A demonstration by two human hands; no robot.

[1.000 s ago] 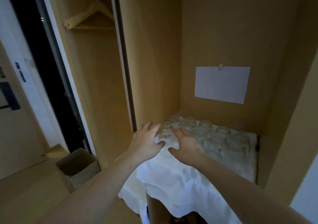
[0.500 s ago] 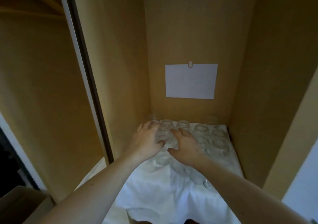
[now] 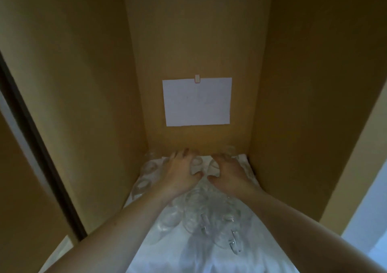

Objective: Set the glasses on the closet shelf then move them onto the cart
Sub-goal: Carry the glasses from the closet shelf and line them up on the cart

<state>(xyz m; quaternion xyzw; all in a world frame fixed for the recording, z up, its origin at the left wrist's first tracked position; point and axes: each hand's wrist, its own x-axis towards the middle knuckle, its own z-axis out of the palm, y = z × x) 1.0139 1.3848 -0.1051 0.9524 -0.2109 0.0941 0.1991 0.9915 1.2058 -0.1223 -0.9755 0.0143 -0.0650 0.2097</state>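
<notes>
Several clear glasses [image 3: 193, 215] stand close together on a white cloth [image 3: 209, 256] that covers the closet shelf. More glasses [image 3: 147, 168] line the left side. Both my arms reach deep into the closet. My left hand [image 3: 180, 173] curls over a glass [image 3: 196, 163] near the back wall, thumb and fingers around it. My right hand [image 3: 229, 173] curls the same way around the neighbouring glass [image 3: 213, 166]. The two thumbs almost touch. My hands hide the glasses at the very back. No cart is in view.
Brown closet walls close in tightly on the left [image 3: 88, 105] and right [image 3: 310, 105]. A white sheet of paper [image 3: 198, 102] is clipped to the back wall. A dark door rail [image 3: 39, 151] runs down the left side. A bright pale surface [image 3: 372, 220] shows at the right edge.
The view has moved closer and deeper into the closet. Both hands have slid from the front-left glasses toward the back row and now sit a little apart.
</notes>
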